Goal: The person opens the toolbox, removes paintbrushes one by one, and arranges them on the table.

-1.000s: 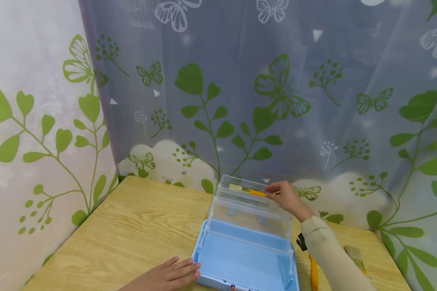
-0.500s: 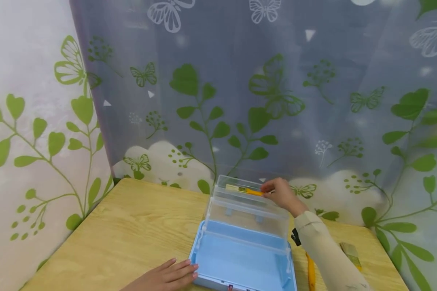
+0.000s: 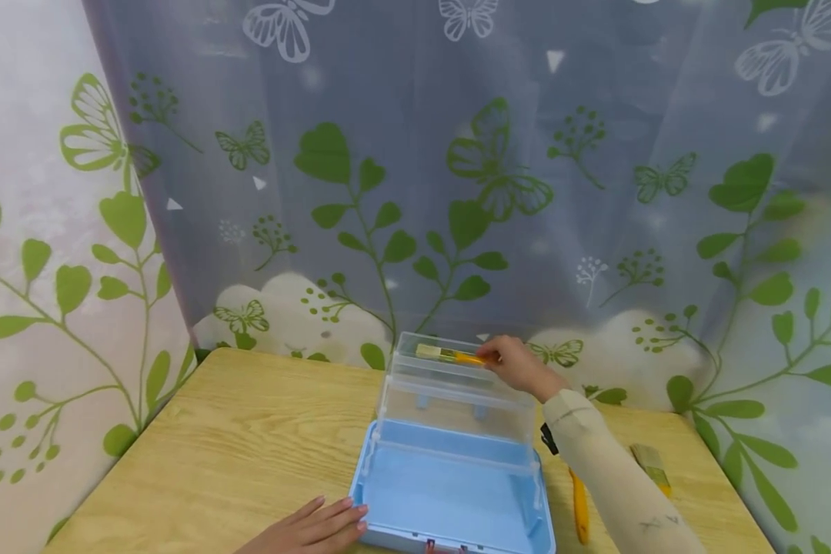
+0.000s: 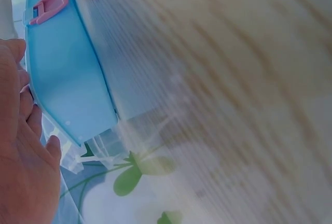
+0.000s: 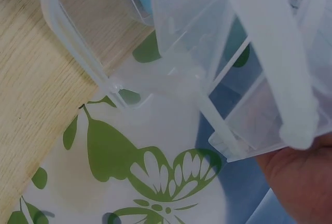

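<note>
A light blue toolbox (image 3: pixel 450 492) stands open on the table, with clear plastic tiered trays (image 3: pixel 457 392) raised at its back. In the top tray lies a paintbrush (image 3: pixel 450 354) with pale bristles and an orange handle. My right hand (image 3: pixel 519 368) pinches the end of that handle. My left hand (image 3: pixel 312 527), fingers extended, rests against the box's left front side. The left wrist view shows that hand beside the blue wall and a pink latch (image 4: pixel 50 5). In the right wrist view, the clear tray hides most of my right hand (image 5: pixel 301 182) and the brush.
Right of the box, an orange handle (image 3: pixel 579 508) lies on the wooden table (image 3: pixel 263 415), partly near my sleeve. Further right is a wide brush (image 3: pixel 651 465). A patterned curtain (image 3: pixel 402 192) hangs behind the table.
The head view has swung slightly right, so the scene sits further left. My right hand keeps its pinch on the paintbrush in the top tray; the left hand stays at the box.
</note>
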Demonstrator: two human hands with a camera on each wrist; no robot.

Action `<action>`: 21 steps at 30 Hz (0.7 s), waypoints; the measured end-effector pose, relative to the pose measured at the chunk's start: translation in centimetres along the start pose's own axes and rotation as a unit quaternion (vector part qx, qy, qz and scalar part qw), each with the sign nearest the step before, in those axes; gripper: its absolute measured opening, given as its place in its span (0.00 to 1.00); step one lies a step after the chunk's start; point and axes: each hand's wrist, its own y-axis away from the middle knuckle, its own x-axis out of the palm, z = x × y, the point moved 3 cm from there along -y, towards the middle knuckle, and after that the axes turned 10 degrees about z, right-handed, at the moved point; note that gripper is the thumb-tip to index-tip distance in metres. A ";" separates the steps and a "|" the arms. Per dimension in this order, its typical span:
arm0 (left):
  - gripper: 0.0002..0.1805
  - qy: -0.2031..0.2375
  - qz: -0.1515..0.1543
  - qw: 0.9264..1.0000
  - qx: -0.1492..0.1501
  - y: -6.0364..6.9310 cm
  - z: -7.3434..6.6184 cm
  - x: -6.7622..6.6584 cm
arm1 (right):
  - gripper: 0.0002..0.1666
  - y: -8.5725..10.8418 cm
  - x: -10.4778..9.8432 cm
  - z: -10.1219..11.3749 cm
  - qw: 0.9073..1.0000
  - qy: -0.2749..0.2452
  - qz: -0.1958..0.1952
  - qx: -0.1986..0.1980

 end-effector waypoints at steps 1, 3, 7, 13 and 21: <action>0.40 0.008 0.001 1.000 0.000 0.0 0.0 0.0 | 0.16 -0.1 0.0 0.1 1.000 0.003 0.002 0.001; 0.40 0.007 0.001 1.000 -0.003 0.0 -0.1 -0.1 | 0.17 -0.2 0.0 0.2 1.000 0.009 0.003 0.005; 0.41 0.004 0.003 1.000 -0.003 0.0 -0.1 -0.1 | 0.15 -0.2 -0.1 0.5 1.000 0.020 -0.001 0.011; 0.41 -0.004 0.003 1.000 -0.003 0.0 -0.1 -0.1 | 0.14 -0.2 0.0 0.8 0.999 0.037 -0.006 0.008; 0.41 0.008 0.005 1.000 -0.005 -0.1 -0.2 -0.3 | 0.14 -0.1 0.0 0.8 0.999 0.039 -0.011 0.019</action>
